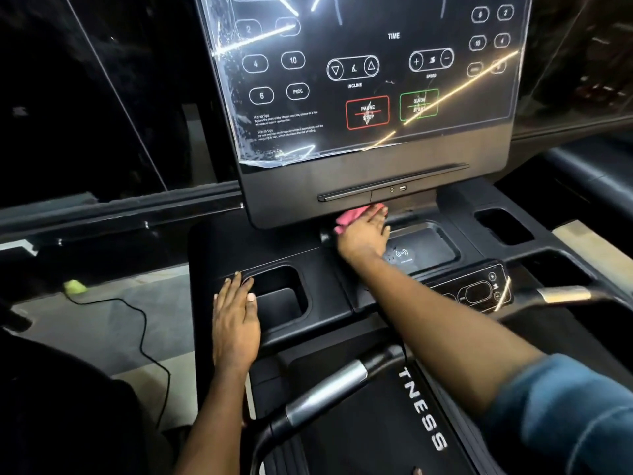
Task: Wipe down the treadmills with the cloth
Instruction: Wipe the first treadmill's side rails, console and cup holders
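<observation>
right hand (364, 236), fingers flat, presses pink cloth (344, 218) beneath display panel (342, 176) edge; left hand (236, 320) flat, empty, well left.

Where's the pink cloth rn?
Head view, centre: the pink cloth sits under the right hand, just below the display panel, left of the charging tray.

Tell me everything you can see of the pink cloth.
The pink cloth looks like soft, bunched fabric. The right hand lies over most of it, fingers stretched forward, pressing it onto the black treadmill console just under the display panel's lower edge, beside the wireless charging tray. Only crumpled edges show, left of the hand and past the fingers.
</observation>
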Available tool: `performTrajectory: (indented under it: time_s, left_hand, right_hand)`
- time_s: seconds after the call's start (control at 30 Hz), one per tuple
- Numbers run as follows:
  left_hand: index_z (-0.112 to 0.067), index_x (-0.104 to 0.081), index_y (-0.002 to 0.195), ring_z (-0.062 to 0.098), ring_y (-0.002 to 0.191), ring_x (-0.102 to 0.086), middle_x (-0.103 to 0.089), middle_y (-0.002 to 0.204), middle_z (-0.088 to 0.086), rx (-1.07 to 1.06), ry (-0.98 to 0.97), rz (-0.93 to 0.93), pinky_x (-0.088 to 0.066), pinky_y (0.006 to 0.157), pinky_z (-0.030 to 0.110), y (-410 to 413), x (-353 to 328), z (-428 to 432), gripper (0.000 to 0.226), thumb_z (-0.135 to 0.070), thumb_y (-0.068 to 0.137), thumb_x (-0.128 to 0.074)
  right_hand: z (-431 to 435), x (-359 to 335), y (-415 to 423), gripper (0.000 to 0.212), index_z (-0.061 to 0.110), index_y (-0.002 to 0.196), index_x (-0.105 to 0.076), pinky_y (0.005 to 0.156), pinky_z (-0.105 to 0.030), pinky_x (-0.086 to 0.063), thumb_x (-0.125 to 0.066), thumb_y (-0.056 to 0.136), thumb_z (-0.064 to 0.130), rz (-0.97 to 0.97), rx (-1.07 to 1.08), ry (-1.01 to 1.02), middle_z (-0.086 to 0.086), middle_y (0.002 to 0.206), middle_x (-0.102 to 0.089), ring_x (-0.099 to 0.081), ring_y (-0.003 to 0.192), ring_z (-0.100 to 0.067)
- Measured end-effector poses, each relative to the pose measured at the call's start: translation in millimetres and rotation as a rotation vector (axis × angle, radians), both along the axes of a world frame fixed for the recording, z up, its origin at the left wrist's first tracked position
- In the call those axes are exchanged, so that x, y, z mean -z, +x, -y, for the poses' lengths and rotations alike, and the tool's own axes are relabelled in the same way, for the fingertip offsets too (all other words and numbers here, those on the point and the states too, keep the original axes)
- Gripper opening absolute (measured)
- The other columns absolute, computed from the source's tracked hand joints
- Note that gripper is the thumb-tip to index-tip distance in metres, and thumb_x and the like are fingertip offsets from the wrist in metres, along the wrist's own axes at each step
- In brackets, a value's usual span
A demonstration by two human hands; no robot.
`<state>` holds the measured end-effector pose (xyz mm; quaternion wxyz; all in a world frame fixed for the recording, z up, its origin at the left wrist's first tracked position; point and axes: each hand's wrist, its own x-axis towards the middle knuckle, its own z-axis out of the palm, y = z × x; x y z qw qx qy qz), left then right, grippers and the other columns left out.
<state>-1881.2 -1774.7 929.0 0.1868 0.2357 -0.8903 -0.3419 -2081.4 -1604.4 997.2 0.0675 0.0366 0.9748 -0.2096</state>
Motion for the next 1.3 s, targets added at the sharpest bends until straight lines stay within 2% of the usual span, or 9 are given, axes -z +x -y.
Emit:
performTrajectory:
  time_s: [0.3,0.47,0.57,0.7,0.77,0.83,0.9,0.97,1.3]
  left_hand:
    - [-0.016,-0.050,0.147,0.013,0.153,-0.020,-0.033,0.162,-0.001,-0.006,-0.062,0.038,-0.003,0.127,0.035,-5.6,-1.1,-1.6,0.042,-0.022,0.107,-0.039]
    - [-0.017,-0.047,0.149,0.014,0.153,-0.020,-0.032,0.163,0.000,-0.002,-0.080,0.064,-0.002,0.127,0.036,-8.3,0.7,-1.8,0.047,-0.029,0.107,-0.032]
    - [-0.016,-0.048,0.149,0.014,0.153,-0.019,-0.032,0.163,0.000,0.006,-0.056,0.064,-0.001,0.127,0.036,-7.0,-2.4,-3.2,0.043,-0.021,0.108,-0.038]
    - [-0.014,-0.052,0.146,0.015,0.152,-0.022,-0.035,0.161,0.001,0.052,-0.022,0.033,-0.002,0.126,0.033,-2.0,-2.8,-3.5,0.044,-0.025,0.107,-0.034]
    - [-0.014,-0.054,0.144,0.015,0.152,-0.024,-0.037,0.160,0.002,0.058,-0.014,0.017,-0.002,0.126,0.033,-2.0,-3.0,-3.9,0.046,-0.028,0.106,-0.032]
    - [-0.013,-0.055,0.143,0.016,0.151,-0.026,-0.039,0.159,0.002,0.047,0.001,0.000,-0.005,0.126,0.035,-2.7,-2.8,-4.8,0.040,-0.019,0.107,-0.038]
    - [-0.013,-0.056,0.142,0.016,0.150,-0.027,-0.040,0.158,0.002,0.041,0.010,-0.014,-0.006,0.126,0.034,-2.7,-1.9,-4.0,0.040,-0.018,0.107,-0.038]
    - [-0.014,-0.056,0.142,0.016,0.150,-0.029,-0.042,0.157,0.001,0.038,0.022,-0.029,-0.007,0.126,0.034,-3.0,0.5,-1.7,0.042,-0.021,0.106,-0.036]
    - [-0.017,-0.058,0.141,0.008,0.146,-0.031,-0.046,0.154,-0.004,-0.016,0.103,-0.068,-0.012,0.126,0.030,-1.1,1.9,1.1,0.038,-0.016,0.108,-0.038]
  right_hand:
    - [-120.9,5.1,-127.0,0.110,-0.001,0.160,0.006,0.125,-0.054,-0.011,-0.059,0.094,0.059,0.171,0.242,0.173,-0.021,0.168,0.006,0.003,0.156,-0.034]
    - [-55.4,-25.3,-31.2,0.059,0.008,0.138,-0.058,0.110,-0.050,-0.044,-0.045,0.088,0.035,0.048,-0.176,0.370,-0.024,0.141,-0.053,-0.047,0.135,-0.040]
    - [-17.3,-32.7,28.7,0.038,0.008,0.126,-0.065,0.100,-0.044,-0.053,-0.047,0.096,0.022,-0.002,-0.505,0.406,-0.020,0.128,-0.063,-0.056,0.126,-0.038]
    - [-15.8,-52.9,66.0,0.034,0.013,0.108,-0.069,0.092,-0.039,-0.047,-0.049,0.098,0.038,-0.158,-0.512,0.243,-0.016,0.112,-0.070,-0.065,0.109,-0.035]
    - [-22.1,-53.6,81.2,0.038,0.024,0.125,-0.063,0.104,-0.046,-0.035,-0.050,0.096,0.045,-0.298,-0.531,0.268,-0.010,0.132,-0.063,-0.051,0.128,-0.034]
    - [-23.2,-41.2,98.3,0.066,0.038,0.155,-0.033,0.118,-0.060,-0.012,-0.050,0.094,0.056,-0.154,-0.684,0.334,-0.005,0.166,-0.026,-0.014,0.153,-0.037]
    - [-20.4,-19.5,110.4,0.082,0.044,0.160,0.002,0.117,-0.069,0.008,-0.040,0.094,0.069,0.078,-0.751,0.408,0.003,0.170,0.014,0.022,0.153,-0.038]
    - [-15.9,0.1,110.7,0.081,0.044,0.157,0.017,0.114,-0.071,0.015,-0.029,0.096,0.072,0.175,-0.731,0.429,0.007,0.163,0.034,0.038,0.146,-0.037]
    - [-38.9,-8.8,13.6,0.067,0.041,0.155,0.023,0.120,-0.065,0.009,-0.023,0.107,0.051,0.269,-0.500,0.346,0.010,0.156,0.044,0.036,0.147,-0.032]
